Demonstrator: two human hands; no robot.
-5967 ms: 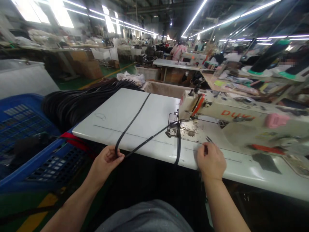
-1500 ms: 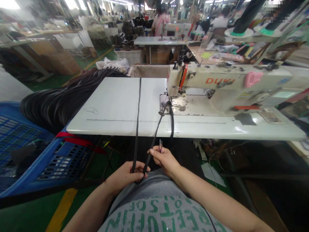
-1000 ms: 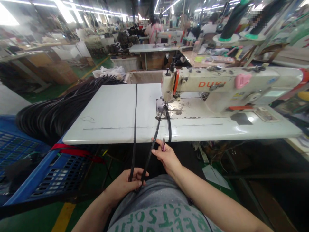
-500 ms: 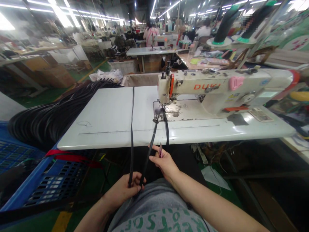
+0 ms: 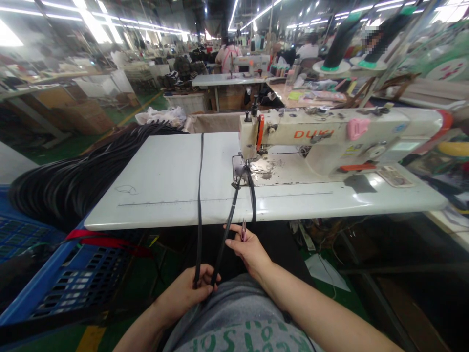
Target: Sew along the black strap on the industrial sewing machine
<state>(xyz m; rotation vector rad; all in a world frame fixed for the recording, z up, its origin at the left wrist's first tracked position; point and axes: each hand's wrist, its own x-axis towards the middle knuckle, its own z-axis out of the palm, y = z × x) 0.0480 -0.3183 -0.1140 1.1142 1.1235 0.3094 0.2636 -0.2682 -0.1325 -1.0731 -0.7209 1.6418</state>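
Observation:
A narrow black strap (image 5: 200,205) runs down over the front edge of the white sewing table (image 5: 161,166). My left hand (image 5: 192,288) is closed around it in my lap, and a second length of strap (image 5: 222,247) slants from there up to the needle area of the sewing machine (image 5: 286,127). Beside that slanting length, my right hand (image 5: 251,249) has thumb and forefinger at the strap. Small pinkish thread snips (image 5: 244,231) stick up from the same hand. Another black strap end (image 5: 252,198) hangs from the presser foot over the table edge.
At the left a large bundle of black straps (image 5: 73,166) lies by a blue plastic basket (image 5: 84,283) with a red band (image 5: 106,238). Thread cones (image 5: 340,41) stand at the back right. Other people sit at machines farther off.
Both hands keep almost the same place and hold. The view has shifted very slightly; the straps stay in nearly the same position.

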